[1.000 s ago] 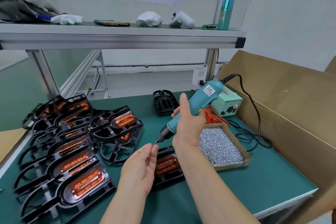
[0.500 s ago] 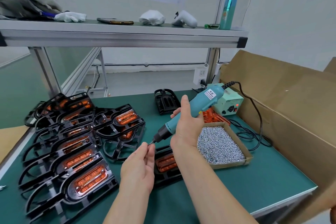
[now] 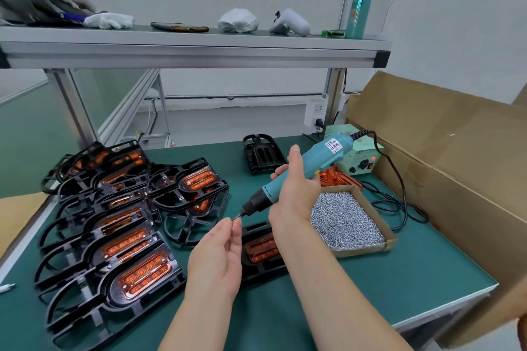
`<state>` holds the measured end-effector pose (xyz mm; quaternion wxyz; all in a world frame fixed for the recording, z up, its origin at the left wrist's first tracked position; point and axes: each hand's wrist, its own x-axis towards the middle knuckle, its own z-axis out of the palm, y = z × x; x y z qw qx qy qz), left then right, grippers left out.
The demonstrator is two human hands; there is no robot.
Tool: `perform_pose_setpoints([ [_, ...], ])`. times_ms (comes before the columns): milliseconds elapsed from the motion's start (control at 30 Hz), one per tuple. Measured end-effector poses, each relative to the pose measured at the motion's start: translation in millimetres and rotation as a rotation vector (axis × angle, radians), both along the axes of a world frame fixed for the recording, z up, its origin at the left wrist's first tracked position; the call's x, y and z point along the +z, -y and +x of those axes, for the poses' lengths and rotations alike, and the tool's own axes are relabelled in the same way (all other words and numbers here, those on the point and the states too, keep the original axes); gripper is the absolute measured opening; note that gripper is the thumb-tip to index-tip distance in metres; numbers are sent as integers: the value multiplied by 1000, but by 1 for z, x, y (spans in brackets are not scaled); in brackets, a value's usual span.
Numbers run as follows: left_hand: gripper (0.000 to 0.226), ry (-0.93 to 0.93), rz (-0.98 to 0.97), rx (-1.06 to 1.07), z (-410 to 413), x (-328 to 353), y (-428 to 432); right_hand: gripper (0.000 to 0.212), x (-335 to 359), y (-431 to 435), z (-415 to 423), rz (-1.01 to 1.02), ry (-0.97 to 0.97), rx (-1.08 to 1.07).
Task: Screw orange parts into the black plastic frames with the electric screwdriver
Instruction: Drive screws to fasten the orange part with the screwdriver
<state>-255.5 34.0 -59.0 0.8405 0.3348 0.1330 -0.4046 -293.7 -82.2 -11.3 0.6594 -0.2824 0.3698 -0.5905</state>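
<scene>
Head view: I see the right hand [image 3: 296, 194] clenched round the barrel of the teal electric screwdriver [image 3: 316, 165], holding it tilted above the green bench mat [image 3: 370, 279], with the bit [image 3: 238, 215] pointing down and to the left. The left hand [image 3: 219, 251] is raised just beside the tool, and its thumb and forefinger tips [image 3: 229, 224] pinch at the end of the bit. I cannot tell whether a screw sits between them.

Directly below both hands, a black plastic frame [image 3: 256, 269] lies flat on the mat with an orange part [image 3: 262, 248] seated in it, partly hidden by the wrists.

- Left: an overlapping pile of fitted frames [image 3: 108, 239].
- Far centre: one bare black frame [image 3: 262, 154], standing apart.
- Just right of the right wrist: a shallow cardboard tray [image 3: 389, 239] filled with silver screws [image 3: 345, 222].
- Beyond the tray: loose orange parts [image 3: 338, 177] and a pale green power supply [image 3: 362, 159].
- Right edge: a large cardboard box [image 3: 442, 151].
</scene>
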Motion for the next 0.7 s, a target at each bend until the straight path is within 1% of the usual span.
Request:
perform_pose_setpoints([
  [200, 12, 61, 4, -5, -4, 0, -1, 46, -2, 4, -2, 31, 14, -12],
  [367, 12, 116, 16, 3, -6, 0, 1, 41, -1, 5, -3, 24, 3, -12],
  [500, 9, 280, 72, 33, -7, -4, 2, 40, -1, 6, -3, 24, 2, 2],
  [567, 9, 327, 90, 49, -7, -6, 3, 42, -1, 6, -4, 29, 1, 5],
  [700, 9, 297, 54, 54, -7, -8, 3, 43, -1, 7, -4, 43, 7, 9],
])
